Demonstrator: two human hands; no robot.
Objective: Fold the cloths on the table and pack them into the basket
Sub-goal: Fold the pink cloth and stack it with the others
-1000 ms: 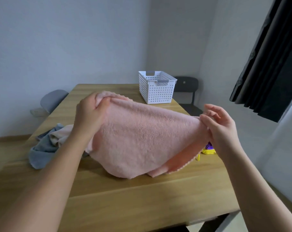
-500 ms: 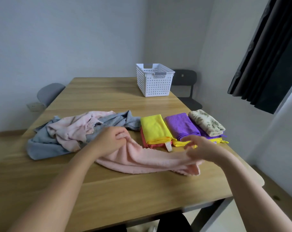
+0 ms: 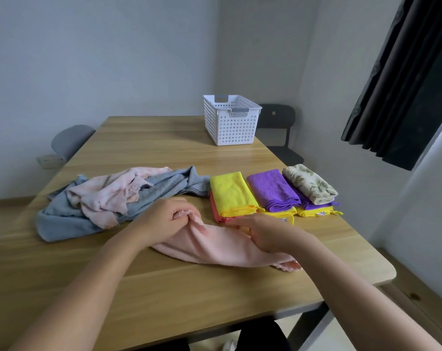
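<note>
left hand (image 3: 164, 220): pinching pink cloth (image 3: 222, 247) end, fingers curled
right hand (image 3: 268, 233): on same cloth, grip unclear
pink cloth: bunched on desk (image 3: 164, 287)
basket (image 3: 231, 122): far desk end

Landmark: black chair (image 3: 275, 115), ahead of me, backrest turned toward me, with a small pale fitting at the backrest centre.
Grey chair (image 3: 70, 139): well to the left of the black chair. I see only its rounded backrest.
Wall socket (image 3: 49, 161): further left of the black chair than the grey chair, low on the wall.
Curtain (image 3: 404, 79): above and to the right of the black chair, dark, hanging in pleats.
Walls (image 3: 113, 59): pale grey and plain, behind the black chair and to either side of it.
Floor (image 3: 422, 307): wood, to the right of the black chair and nearer to me, with one dark spot.
</note>
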